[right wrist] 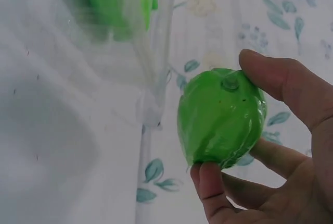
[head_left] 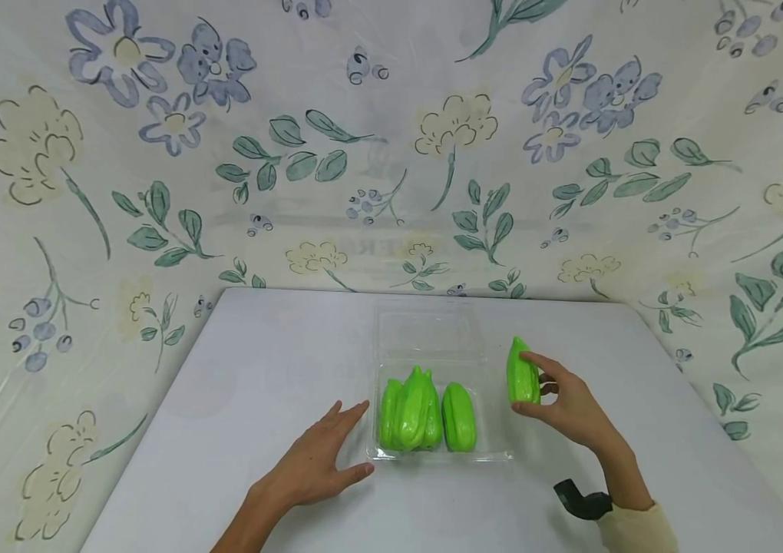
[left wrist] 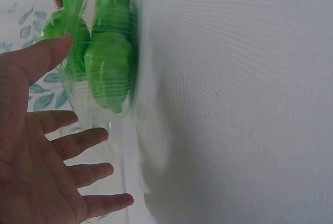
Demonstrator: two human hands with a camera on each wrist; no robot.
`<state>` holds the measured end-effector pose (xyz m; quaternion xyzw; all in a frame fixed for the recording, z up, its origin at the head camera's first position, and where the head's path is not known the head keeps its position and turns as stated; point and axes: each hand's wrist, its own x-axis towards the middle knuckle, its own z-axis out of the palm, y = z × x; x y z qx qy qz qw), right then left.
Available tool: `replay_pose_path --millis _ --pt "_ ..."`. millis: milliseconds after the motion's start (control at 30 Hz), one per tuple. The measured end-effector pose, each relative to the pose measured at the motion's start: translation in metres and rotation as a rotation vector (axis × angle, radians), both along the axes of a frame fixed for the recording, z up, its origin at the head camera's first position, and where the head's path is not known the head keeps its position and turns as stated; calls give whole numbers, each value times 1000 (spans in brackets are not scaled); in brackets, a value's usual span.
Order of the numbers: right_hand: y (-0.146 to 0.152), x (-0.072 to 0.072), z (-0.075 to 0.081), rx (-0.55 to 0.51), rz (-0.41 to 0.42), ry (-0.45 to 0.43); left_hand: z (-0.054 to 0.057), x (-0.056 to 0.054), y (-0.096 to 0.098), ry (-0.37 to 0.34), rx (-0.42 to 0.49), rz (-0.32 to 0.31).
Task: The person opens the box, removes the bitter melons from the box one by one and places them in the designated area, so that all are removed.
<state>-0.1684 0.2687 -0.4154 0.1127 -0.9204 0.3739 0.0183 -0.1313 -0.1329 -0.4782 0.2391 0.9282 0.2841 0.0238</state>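
Note:
Between thumb and fingers, my right hand (head_left: 571,407) pinches a glossy green star fruit (head_left: 522,376), held up just right of a clear plastic box (head_left: 495,456). In the right wrist view its rounded end with a small stub (right wrist: 221,117) faces the camera. Inside the box, several more star fruits (head_left: 412,415) are bunched at the left, and a single star fruit (head_left: 459,418) lies apart on the right. My left hand (head_left: 312,465) is spread beside the box's left wall, holding nothing. Whether its fingertips touch the wall, I cannot tell.
The box's clear lid (head_left: 427,336) lies folded back behind it. All this rests on a white table (head_left: 281,346). A floral sheet (head_left: 391,153) hangs behind and around the table. A black strap (head_left: 581,501) sits at the right wrist.

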Motion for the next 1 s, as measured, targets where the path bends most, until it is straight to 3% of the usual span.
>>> replay_pose_path --millis 367,667,1000 --pt "14 -2 -23 90 -12 -55 -1 0 1 -2 -2 6" --pt "11 -3 -39 76 -4 -154 -1 -1 0 -11 -1 3" --pt "3 -4 -49 93 26 -111 -1 -1 1 -20 3 10"
